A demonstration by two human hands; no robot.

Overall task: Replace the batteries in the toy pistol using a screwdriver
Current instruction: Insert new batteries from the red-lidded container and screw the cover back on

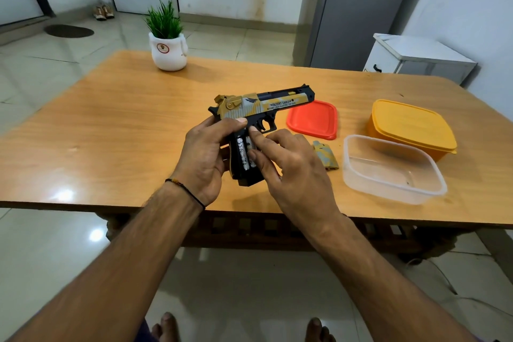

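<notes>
A yellow, grey and black toy pistol (266,104) is held above the wooden table (111,119), barrel pointing right. My left hand (205,158) grips its handle from the left side. The handle's battery bay is open, and two silver batteries (245,153) sit side by side in it. My right hand (288,172) has its forefinger and thumb pressed on the right-hand battery. The removed battery cover (326,155), yellow and grey, lies on the table just right of my right hand. No screwdriver is in view.
A red lid (313,119) lies flat behind the cover. A clear plastic tub (392,169) stands at the right, with a lidded yellow tub (410,128) behind it. A potted plant in a white pot (168,50) stands at the far edge.
</notes>
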